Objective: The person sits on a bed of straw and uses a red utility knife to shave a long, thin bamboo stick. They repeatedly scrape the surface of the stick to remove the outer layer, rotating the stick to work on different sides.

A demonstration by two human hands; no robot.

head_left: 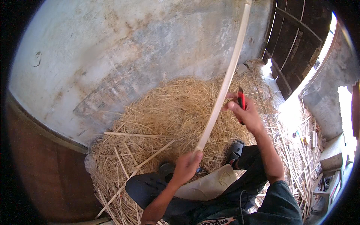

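Note:
A long, pale wooden strip (225, 86), bamboo-like, slants up from my lap and runs past the top edge of the view. My left hand (187, 165) is closed around its lower end. Beside the strip's middle, my right hand (247, 112) grips a red-and-black utility knife (241, 101), its blade end pointing up. The right fingertips reach toward the strip; whether they touch it I cannot tell. Across my lap lies a pale sheet (206, 183) with a few thin shavings on it.
A heap of straw-coloured shavings (176, 101) covers the floor before me, up to a stained wall (112, 45). Several loose strips (150, 157) lie at the left, and more strips (296, 157) at the right. A dark plank door (296, 41) stands at the upper right.

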